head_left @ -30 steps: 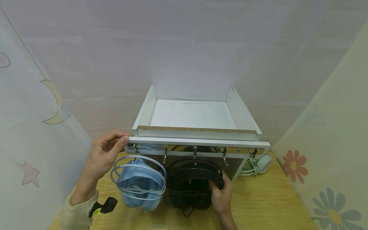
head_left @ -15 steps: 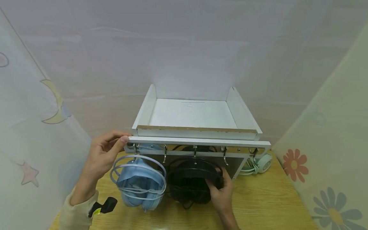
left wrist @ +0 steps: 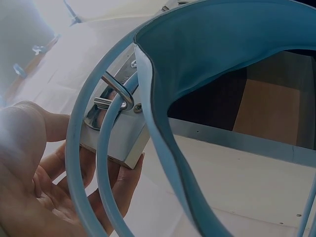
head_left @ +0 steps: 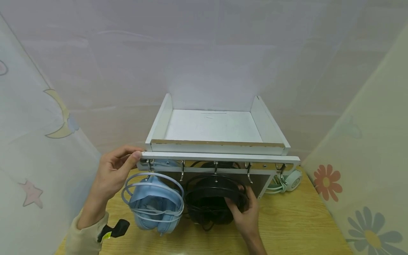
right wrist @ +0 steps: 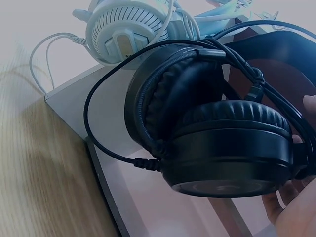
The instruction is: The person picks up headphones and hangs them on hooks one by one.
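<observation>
At its left end, the white hook rail [head_left: 223, 157] is gripped by my left hand [head_left: 111, 173], thumb on the front and fingers behind. Light blue headphones [head_left: 145, 193] hang from the leftmost hook, their thin hoop resting in the metal hook [left wrist: 121, 89]. Black headphones [head_left: 220, 191] are at the middle hook [head_left: 216, 168], headband level with its lower tip. My right hand [head_left: 248, 216] holds them at the right side, thumb in front; its other fingers are mostly hidden. The right wrist view shows the black ear cups [right wrist: 227, 153] and looped cable from below.
Behind the rail is a white open-topped shelf [head_left: 211, 125]. Pale green headphones [head_left: 293, 180] sit by the right end on the wooden table [head_left: 287, 223]. A bare hook [head_left: 182, 171] and another hook [head_left: 249, 173] flank the black headphones. Patterned curtains [head_left: 366, 159] stand at the sides.
The black headphones have shifted slightly upward and back toward the rail, with my right hand moving along and its thumb further inward. My left hand and the blue headphones stay put.
</observation>
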`<act>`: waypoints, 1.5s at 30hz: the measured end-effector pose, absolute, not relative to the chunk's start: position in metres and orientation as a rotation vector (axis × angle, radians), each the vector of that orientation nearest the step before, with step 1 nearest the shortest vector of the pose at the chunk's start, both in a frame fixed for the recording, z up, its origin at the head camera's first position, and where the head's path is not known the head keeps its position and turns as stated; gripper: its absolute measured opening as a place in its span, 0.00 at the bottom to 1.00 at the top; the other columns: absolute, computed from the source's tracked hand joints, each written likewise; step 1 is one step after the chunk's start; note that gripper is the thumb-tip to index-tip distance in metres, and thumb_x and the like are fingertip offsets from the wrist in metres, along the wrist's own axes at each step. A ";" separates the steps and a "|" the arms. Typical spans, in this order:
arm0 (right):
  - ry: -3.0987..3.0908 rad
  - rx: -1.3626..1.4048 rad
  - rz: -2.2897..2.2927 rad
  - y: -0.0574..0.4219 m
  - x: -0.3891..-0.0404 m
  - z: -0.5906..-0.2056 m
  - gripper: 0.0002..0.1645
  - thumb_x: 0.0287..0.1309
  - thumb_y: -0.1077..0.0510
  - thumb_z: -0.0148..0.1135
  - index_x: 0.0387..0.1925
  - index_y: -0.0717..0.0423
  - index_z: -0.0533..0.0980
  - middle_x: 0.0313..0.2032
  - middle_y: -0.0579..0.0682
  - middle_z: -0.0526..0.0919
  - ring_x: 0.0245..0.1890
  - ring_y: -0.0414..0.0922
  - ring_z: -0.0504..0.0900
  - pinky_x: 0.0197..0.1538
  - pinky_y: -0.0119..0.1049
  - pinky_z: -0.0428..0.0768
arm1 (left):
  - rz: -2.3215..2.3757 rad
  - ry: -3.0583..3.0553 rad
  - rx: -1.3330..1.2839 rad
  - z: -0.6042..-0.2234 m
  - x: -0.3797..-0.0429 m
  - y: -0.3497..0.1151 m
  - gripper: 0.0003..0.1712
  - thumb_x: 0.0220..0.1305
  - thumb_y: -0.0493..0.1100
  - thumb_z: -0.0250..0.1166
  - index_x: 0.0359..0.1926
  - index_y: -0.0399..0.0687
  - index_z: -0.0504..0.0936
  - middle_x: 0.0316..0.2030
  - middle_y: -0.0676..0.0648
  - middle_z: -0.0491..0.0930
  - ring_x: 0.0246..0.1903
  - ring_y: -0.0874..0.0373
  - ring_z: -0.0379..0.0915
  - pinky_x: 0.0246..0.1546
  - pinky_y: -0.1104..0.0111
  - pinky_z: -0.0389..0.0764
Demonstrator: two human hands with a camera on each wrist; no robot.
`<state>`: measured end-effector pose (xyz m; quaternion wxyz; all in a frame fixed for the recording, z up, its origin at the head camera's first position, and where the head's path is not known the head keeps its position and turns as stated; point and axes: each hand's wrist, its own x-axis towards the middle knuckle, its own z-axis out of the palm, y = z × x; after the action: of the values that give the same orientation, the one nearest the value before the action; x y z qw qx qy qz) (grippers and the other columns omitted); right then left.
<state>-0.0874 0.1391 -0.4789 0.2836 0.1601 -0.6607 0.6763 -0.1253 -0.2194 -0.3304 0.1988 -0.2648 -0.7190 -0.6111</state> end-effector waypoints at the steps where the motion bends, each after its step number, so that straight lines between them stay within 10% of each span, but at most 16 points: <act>1: -1.770 0.425 1.818 0.139 -0.087 -0.479 0.17 0.59 0.83 0.64 0.48 0.75 0.73 0.46 0.43 0.82 0.46 0.37 0.86 0.52 0.28 0.84 | -1.709 -2.009 -0.743 -0.330 -0.125 -0.219 0.16 0.73 0.21 0.58 0.48 0.37 0.89 0.47 0.55 0.88 0.41 0.64 0.85 0.38 0.77 0.84; 28: -1.950 0.192 1.840 0.159 -0.068 -0.498 0.26 0.67 0.78 0.62 0.65 0.70 0.73 0.60 0.48 0.82 0.61 0.38 0.82 0.63 0.25 0.79 | -1.732 -1.981 -0.784 -0.330 -0.126 -0.221 0.19 0.74 0.20 0.57 0.49 0.40 0.90 0.48 0.54 0.88 0.38 0.65 0.83 0.39 0.76 0.84; 45: -1.955 0.132 1.703 0.212 -0.063 -0.516 0.18 0.83 0.70 0.40 0.53 0.78 0.76 0.47 0.41 0.88 0.51 0.36 0.85 0.58 0.25 0.79 | -1.714 -2.007 -0.753 -0.330 -0.125 -0.220 0.15 0.74 0.21 0.57 0.49 0.35 0.88 0.47 0.54 0.88 0.40 0.62 0.84 0.38 0.76 0.83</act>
<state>-0.0633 0.2120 -0.5162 0.2692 0.0491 -0.7252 0.6318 -0.1252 -0.2197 -0.3298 0.1970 -0.2689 -0.7170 -0.6123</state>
